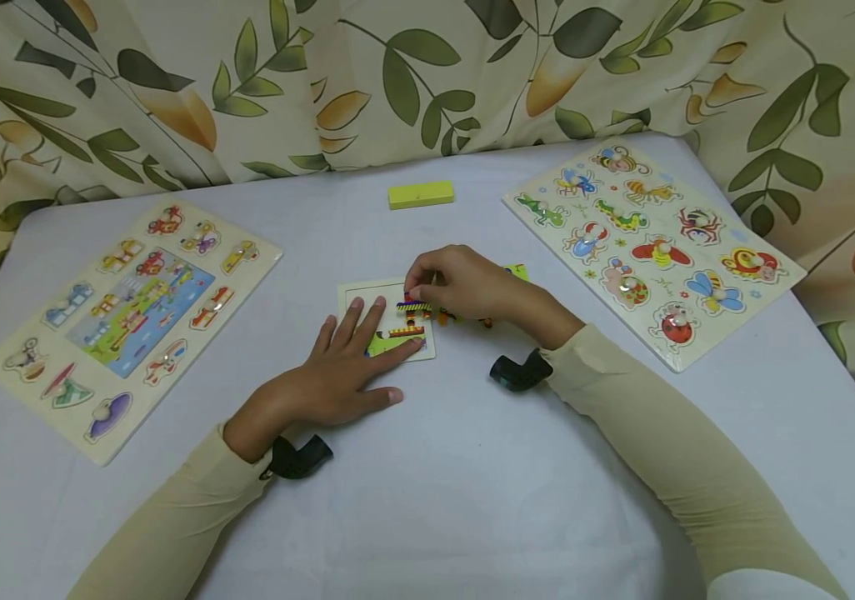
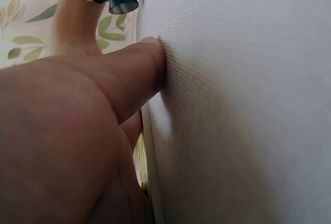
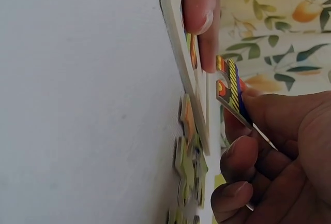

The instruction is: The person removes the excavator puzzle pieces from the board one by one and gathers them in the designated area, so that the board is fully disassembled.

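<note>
My right hand [image 1: 468, 287] pinches a jigsaw piece [image 3: 235, 87] between thumb and fingers. The piece is yellow, blue and red with black stripes, and is tilted over a small white puzzle tray [image 1: 367, 287]. Spread out flat, my left hand [image 1: 337, 367] rests its fingers on that tray, over colourful pieces [image 1: 405, 331] lying in its lower part. Its thumb [image 2: 147, 61] touches the white tablecloth beside the tray. More loose jigsaw pieces [image 3: 187, 169] lie just right of the tray, partly hidden beneath my right hand in the head view.
A yellow box [image 1: 421, 196] sits behind the tray. On the left lies a peg puzzle board with vehicles [image 1: 247, 279]; on the right, another board with insects [image 1: 663, 333]. A leaf-patterned curtain [image 1: 367, 92] hangs along the table's back edge.
</note>
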Demonstrator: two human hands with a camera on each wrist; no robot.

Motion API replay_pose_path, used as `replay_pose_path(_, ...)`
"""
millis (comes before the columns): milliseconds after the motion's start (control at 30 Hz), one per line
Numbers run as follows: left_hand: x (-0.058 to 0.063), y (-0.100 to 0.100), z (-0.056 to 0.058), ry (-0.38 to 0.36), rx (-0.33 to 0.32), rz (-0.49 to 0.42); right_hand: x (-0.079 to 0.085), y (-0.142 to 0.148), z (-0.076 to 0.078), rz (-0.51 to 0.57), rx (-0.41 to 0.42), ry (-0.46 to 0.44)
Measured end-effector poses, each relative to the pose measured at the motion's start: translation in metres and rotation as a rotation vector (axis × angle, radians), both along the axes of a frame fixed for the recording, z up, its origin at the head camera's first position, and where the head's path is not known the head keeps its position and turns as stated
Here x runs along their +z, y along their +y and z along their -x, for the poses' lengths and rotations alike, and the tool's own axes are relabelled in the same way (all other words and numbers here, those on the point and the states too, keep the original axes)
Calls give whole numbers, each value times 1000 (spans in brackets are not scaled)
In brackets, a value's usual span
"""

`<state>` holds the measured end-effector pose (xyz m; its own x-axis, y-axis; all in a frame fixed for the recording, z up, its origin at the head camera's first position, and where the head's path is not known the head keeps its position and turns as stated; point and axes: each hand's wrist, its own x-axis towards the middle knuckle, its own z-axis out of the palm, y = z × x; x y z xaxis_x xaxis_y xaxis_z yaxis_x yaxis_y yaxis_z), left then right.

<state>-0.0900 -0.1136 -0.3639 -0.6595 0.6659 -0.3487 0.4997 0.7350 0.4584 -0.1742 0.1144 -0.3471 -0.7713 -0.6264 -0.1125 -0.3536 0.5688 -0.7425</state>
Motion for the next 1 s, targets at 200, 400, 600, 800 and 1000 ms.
replay_pose_path(200,-2,0,0,-1,-5,2,0,9,-1,8,-11,17)
replay_pose_path(400,-2,0,0,-9,4,6,-1,22,-2,11,-34,-3)
replay_pose_path(600,-1,0,-1,-10,14,9,0,33,0,-8,-70,-34)
replay_pose_path(800,-1,-1,-1,-12,14,12,2,42,0,-12,-78,-74)
replay_pose_path(1000,-2,-1,0,-11,15,5,2,56,1,-15,-84,-76)
